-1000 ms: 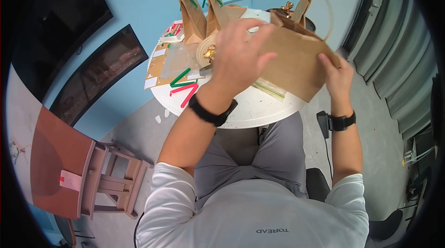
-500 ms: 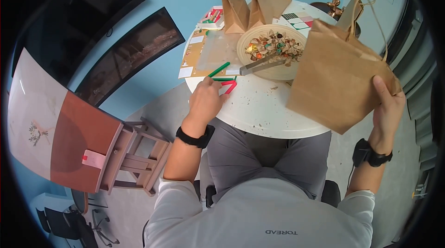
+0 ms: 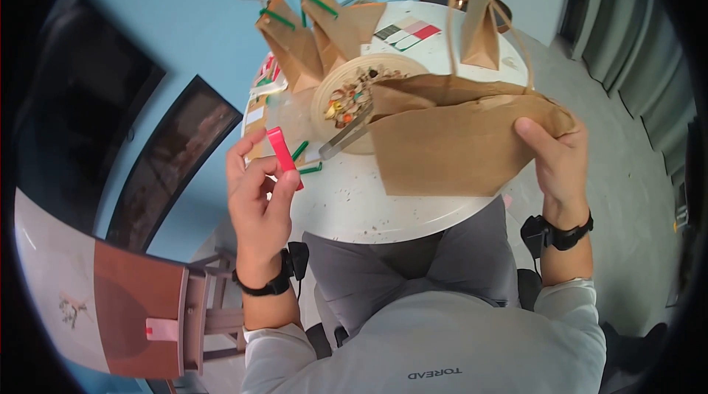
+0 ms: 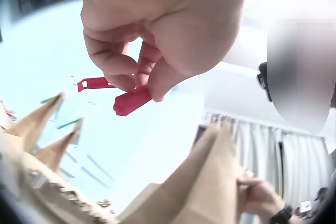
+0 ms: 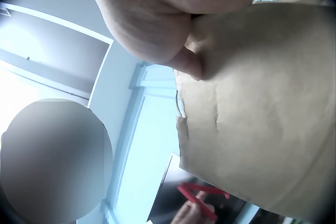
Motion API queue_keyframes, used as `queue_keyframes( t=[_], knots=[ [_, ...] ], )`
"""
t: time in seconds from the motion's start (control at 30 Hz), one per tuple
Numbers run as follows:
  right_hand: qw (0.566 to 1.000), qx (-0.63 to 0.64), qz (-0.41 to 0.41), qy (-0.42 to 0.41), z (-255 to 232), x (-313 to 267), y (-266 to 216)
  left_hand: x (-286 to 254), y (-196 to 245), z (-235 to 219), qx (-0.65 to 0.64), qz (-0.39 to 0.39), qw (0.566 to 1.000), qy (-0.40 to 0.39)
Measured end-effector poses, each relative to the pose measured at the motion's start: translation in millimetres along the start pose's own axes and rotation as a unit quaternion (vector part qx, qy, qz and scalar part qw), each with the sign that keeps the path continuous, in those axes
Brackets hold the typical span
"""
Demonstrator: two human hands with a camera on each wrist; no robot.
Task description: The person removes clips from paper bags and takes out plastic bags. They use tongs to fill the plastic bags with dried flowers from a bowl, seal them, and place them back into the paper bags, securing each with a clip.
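Observation:
My left hand (image 3: 258,210) pinches a red bag sealing clip (image 3: 280,149) between thumb and fingers, over the table's left edge. In the left wrist view the clip (image 4: 132,101) is unfolded, its two arms apart. My right hand (image 3: 562,162) grips the upper right side of a brown paper bag (image 3: 450,151), thumb on the near face. Its mouth gapes, and two twisted paper handles stand up from the rim. The right wrist view shows the thumb pressed on the bag's paper (image 5: 262,98). Two green sealing clips (image 3: 310,168) lie on the table near my left hand.
Behind the bag, a round plate (image 3: 321,106) holds dried, potpourri-like pieces, with metal tongs (image 3: 343,137) across its rim. Two paper bags (image 3: 291,44) closed with green clips stand at the back left, another bag (image 3: 479,33) at the back right. Colour cards (image 3: 408,33) lie between them.
My left hand came away from the bag, reached down to the clips on the table and lifted the red one. The bag in my right hand swung, its open mouth now tipped into sight.

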State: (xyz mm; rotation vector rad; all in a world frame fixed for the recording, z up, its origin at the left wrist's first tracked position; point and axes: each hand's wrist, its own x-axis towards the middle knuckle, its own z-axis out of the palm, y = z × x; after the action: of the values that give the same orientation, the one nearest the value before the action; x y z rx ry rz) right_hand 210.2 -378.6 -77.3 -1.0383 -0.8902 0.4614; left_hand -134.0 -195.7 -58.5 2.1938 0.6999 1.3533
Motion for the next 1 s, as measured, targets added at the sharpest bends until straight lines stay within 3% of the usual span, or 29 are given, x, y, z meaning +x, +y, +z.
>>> queue_keyframes(
  t=[0.17,0.4,0.5,0.6,0.7,0.8,0.9,1.0],
  knots=[
    [1.000,0.014,-0.005,-0.024,4.3,-6.7,-19.5,42.9,77.3,21.1,-0.052,0.179,0.981,-0.057],
    [0.999,-0.007,0.007,-0.046,0.1,-16.2,-31.3,68.0,93.0,70.2,-0.017,0.262,0.951,-0.163],
    [0.999,0.001,0.019,-0.048,-1.3,-18.1,-27.5,63.4,79.6,80.9,-0.025,0.219,0.953,-0.207],
    [0.998,-0.006,0.034,-0.049,-3.8,-19.5,-23.3,56.3,90.7,77.7,-0.021,0.019,0.965,-0.261],
    [0.998,-0.009,0.039,-0.055,-5.2,-21.6,-21.1,55.3,81.7,91.6,-0.147,0.082,0.965,-0.200],
    [0.997,-0.010,0.034,-0.069,-6.4,-21.8,-21.1,57.5,92.7,84.9,-0.074,0.075,0.969,-0.223],
    [0.997,-0.008,0.033,-0.070,-5.1,-21.7,-22.1,64.6,100.7,75.2,0.069,0.134,0.942,-0.298],
    [0.997,0.002,0.044,-0.070,-4.2,-21.2,-22.3,63.9,100.9,78.2,0.032,0.124,0.945,-0.301]
  ],
)
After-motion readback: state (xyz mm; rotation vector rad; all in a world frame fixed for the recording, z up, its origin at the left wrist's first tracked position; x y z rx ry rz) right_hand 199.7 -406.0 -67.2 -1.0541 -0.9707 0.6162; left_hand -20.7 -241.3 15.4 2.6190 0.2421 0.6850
